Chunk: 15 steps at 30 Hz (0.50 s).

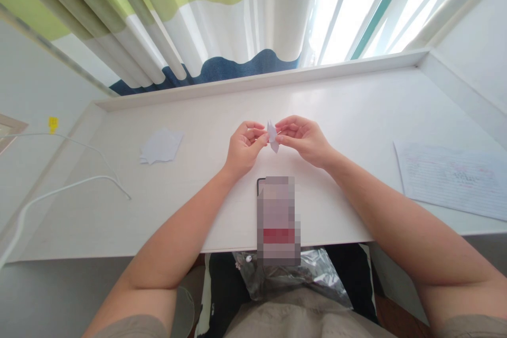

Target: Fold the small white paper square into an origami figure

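A small piece of folded white paper (pixel 272 134) is held up above the white desk, pinched from both sides. My left hand (pixel 246 147) grips its left side between thumb and fingers. On the other side, my right hand (pixel 303 139) pinches it the same way, fingertips closed on the paper. Pointed tips stick out at the paper's top and bottom; its exact folded shape is too small to make out. Just below the hands lies a phone (pixel 277 211), its screen blurred out, near the desk's front edge.
Loose white paper sheets (pixel 162 146) lie at the left on the desk (pixel 206 211). A lined, written-on paper pad (pixel 455 179) rests at the right. White cables (pixel 71 187) cross the left side. A clear plastic bag (pixel 312 274) lies on the lap.
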{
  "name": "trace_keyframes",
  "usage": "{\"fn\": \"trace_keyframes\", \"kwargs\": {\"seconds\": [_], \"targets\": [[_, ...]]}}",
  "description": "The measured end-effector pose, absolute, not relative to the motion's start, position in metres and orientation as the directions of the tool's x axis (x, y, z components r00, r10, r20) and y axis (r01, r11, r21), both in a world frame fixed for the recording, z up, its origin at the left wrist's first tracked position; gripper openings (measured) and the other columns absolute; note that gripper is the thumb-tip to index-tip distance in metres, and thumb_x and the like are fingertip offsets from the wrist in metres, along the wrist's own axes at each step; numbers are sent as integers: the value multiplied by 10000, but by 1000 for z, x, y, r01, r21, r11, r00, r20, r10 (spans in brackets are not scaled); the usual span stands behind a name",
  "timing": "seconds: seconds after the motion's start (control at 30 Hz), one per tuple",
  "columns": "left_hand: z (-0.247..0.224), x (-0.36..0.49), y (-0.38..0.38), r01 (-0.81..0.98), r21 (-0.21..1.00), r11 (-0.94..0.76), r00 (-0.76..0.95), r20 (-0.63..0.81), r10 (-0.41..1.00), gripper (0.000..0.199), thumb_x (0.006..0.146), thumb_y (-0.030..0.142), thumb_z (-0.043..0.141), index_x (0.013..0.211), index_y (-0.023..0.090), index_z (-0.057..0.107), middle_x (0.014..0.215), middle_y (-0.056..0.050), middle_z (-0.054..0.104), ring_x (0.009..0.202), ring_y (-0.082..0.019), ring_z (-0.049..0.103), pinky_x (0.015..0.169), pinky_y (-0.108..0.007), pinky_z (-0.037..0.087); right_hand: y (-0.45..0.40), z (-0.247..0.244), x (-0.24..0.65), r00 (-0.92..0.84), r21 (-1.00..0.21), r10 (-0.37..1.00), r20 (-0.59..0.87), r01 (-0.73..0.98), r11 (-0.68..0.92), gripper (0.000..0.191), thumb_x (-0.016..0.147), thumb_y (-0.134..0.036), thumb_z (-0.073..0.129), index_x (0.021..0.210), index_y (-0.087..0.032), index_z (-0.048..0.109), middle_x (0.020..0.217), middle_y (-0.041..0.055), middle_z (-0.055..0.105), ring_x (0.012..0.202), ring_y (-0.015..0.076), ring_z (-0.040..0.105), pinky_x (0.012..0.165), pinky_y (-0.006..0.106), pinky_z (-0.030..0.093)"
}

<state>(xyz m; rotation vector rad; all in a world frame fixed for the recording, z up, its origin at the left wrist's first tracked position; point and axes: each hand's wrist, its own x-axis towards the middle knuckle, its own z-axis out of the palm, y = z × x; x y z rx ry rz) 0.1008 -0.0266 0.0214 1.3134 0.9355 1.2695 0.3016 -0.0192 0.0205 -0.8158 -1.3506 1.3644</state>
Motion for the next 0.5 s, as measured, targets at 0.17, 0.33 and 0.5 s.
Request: {"fn": "trace_keyframes", "kwargs": {"seconds": [0.17, 0.33, 0.5], "targets": [[19, 102, -25, -94, 978, -189, 121, 199, 972, 314, 832, 435, 927, 943, 213, 734, 917, -33, 784, 852, -177, 725, 827, -355, 593, -17, 17, 302, -275, -977, 944, 182, -161, 141, 485, 751, -573, 992, 1074, -260, 812, 944, 37, 800, 896, 224, 757, 883, 464, 653], [19, 101, -25, -91, 980, -178, 125, 189, 974, 298, 845, 458, 906, 975, 215, 793, 991, -50, 814, 902, -187, 734, 832, -350, 602, -17, 16, 303, -260, -978, 945, 197, -113, 173, 465, 773, -584, 974, 1082, -275, 815, 960, 36, 790, 915, 227, 751, 872, 453, 649], [20, 100, -25, -139, 983, -118, 145, 138, 980, 282, 843, 440, 893, 999, 215, 823, 1017, -56, 832, 929, -198, 750, 858, -362, 610, -18, 20, 303, -252, -976, 943, 217, -58, 210, 465, 770, -619, 960, 1035, -270, 803, 1012, 44, 796, 931, 225, 750, 860, 437, 649]]}}
